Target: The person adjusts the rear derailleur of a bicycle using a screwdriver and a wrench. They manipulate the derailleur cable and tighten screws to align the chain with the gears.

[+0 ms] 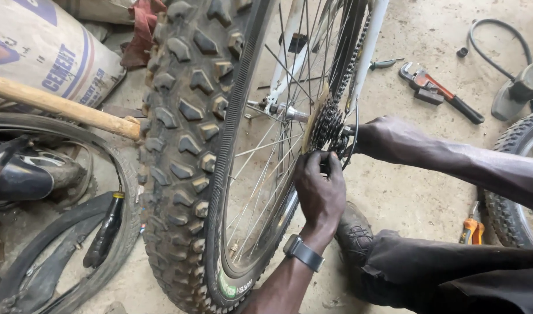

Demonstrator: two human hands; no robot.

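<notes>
While the left hand (pixel 320 183) grips the cogs (pixel 327 129) from below, the right hand (pixel 383 138) grasps the chain (pixel 351 70) beside them at centre frame — wheel (pixel 188 145) upright.

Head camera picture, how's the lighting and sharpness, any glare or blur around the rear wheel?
Head view: soft, even daylight, no hard shadows; the knobby tire is sharp; slight softness on the left hand and right hand at the cassette; the spokes glint faintly; the concrete floor looks pale, mildly overexposed; wide-angle stretch at the edges.

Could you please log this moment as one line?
left hand: on sprocket cluster | right hand: at axle | rear wheel: upright | pipe wrench: on floor
</notes>
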